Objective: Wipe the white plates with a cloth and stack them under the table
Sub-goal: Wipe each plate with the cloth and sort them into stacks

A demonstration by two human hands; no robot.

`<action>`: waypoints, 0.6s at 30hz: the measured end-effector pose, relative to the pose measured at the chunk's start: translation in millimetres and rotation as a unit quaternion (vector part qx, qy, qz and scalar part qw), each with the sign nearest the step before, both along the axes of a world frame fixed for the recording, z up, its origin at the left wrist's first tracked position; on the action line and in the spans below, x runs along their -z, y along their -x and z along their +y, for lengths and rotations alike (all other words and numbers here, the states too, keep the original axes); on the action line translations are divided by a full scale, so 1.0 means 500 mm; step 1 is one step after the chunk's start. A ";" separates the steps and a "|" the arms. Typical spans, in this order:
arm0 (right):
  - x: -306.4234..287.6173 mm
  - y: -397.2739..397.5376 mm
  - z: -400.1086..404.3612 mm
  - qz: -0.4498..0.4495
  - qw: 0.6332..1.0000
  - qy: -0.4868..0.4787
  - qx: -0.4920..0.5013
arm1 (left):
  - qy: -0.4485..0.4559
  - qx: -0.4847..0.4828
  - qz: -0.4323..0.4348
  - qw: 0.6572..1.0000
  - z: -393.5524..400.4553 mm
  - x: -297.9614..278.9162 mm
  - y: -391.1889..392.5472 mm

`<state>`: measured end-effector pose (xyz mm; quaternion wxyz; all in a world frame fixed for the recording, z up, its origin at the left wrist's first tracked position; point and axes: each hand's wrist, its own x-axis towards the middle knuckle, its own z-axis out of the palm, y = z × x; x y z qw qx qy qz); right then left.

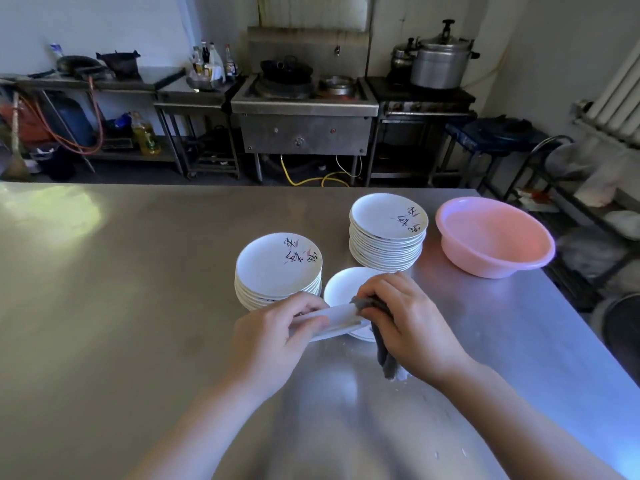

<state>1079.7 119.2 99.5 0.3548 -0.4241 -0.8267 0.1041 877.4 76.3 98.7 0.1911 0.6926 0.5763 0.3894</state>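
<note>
Plate [341,315] held edge-on above tabletop [138,306], gripped at its left rim by left hand [266,341]. Right hand [412,327] at its right rim, clenched on cloth [381,341]. Two plate stacks [278,268] [388,230] behind, toward far edge; basin [495,235] near far right corner.

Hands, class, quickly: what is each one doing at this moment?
Left hand: closed, gripping the tilted white plate by its edge.
Right hand: closed, pinching the grey cloth against that plate.
</note>
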 end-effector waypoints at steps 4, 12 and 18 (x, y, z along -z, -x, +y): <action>0.020 -0.034 -0.006 0.017 1.000 -0.016 0.019 | 0.014 -0.076 -0.137 0.988 -0.005 0.030 -0.029; 0.039 -0.098 0.006 0.054 0.995 -0.057 0.053 | 0.318 -0.116 -0.598 0.727 0.008 0.007 -0.100; 0.051 -0.156 0.011 0.074 0.997 -0.009 0.011 | 0.283 -0.134 -0.675 0.668 0.045 0.013 -0.154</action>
